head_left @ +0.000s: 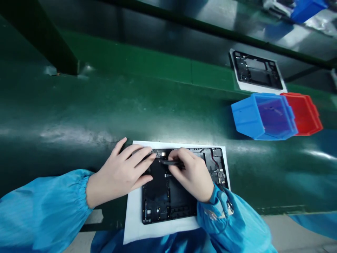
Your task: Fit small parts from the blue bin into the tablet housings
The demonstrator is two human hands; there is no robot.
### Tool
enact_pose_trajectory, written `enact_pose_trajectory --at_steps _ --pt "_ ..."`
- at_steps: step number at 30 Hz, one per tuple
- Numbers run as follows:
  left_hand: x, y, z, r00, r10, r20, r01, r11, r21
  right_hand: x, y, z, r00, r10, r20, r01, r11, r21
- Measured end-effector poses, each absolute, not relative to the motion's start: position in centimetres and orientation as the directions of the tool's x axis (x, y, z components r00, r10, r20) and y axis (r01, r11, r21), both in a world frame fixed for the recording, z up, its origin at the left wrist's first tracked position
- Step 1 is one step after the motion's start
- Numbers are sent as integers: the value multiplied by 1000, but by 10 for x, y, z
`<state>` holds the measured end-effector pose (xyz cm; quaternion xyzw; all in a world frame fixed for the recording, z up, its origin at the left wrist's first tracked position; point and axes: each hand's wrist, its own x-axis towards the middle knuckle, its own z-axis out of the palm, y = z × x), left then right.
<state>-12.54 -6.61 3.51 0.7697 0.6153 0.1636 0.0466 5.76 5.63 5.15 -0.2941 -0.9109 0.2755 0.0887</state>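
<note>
Head view: a thin dark tool is held in the narrow pinch of the right hand, its tip being pointed left from this grip toward the left hand. Directly beneath the grip, a black device frame is laid on a white sheet; its broad dark bay is spread below and left of the grip, its upper edge is found just beyond it, and a thin red wire is seen to its right. Whether the frame is touched by the tool tip cannot be told. The left hand's fingers are spread wide over the frame's upper left corner, just left of the grip; their contact cannot be made out. Well beyond the grip and to its right, a blue bin and a red bin are placed side by side on the green worktop, with a second frame set farther off behind them.
</note>
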Motion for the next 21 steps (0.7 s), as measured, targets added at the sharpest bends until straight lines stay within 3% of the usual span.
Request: enact_pose_trajectory --at_steps 3,6,10,14,18,21 --pt "-122 -66 35 188 966 178 936 -231 266 52 63 51 -751 658 50 517 633 -576" --pt "-114 -68 33 158 970 185 950 -200 239 47 60 50 -766 621 164 454 705 -545" --pt "-104 -70 30 118 976 182 968 -154 197 49 49 52 -891 326 315 218 917 -333" --pt "-113 -68 32 176 971 161 953 -209 219 53 45 52 -950 135 283 87 980 -177" --pt "-126 -61 34 252 953 171 930 -287 230 55 49 49 -963 94 251 47 981 -186" --pt "-129 -58 35 262 950 171 928 -297 224 59 53 48 -931 182 318 52 924 -379"
